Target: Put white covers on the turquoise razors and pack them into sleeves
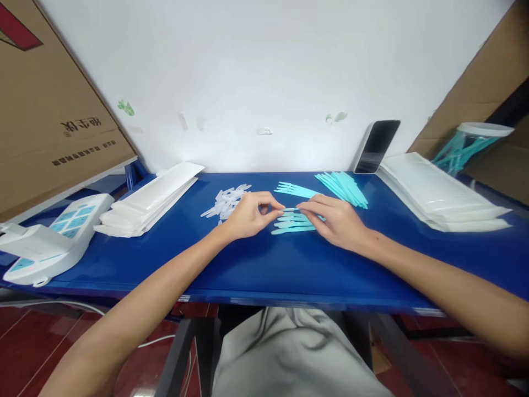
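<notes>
My left hand [257, 214] and my right hand [336, 220] meet over the middle of the blue table, fingertips pinched. Between them runs a thin teal plastic stick [291, 209]; the right fingers grip it and the left fingers close on its other end, where a small cap may be hidden. Just below the hands lies a row of teal sticks [285, 231], whose left ends look paler, as if capped. Left of my left hand is a pile of small translucent caps [225, 203]. More bare teal sticks [343, 187] are fanned out behind my right hand.
White packets [144, 201] are stacked at the left, beside a white power strip [74, 231]. At the right stand more packets [442, 190], a phone [377, 146] against the wall and a clear container [467, 146] of teal sticks. A cardboard box [53, 110] rises at left.
</notes>
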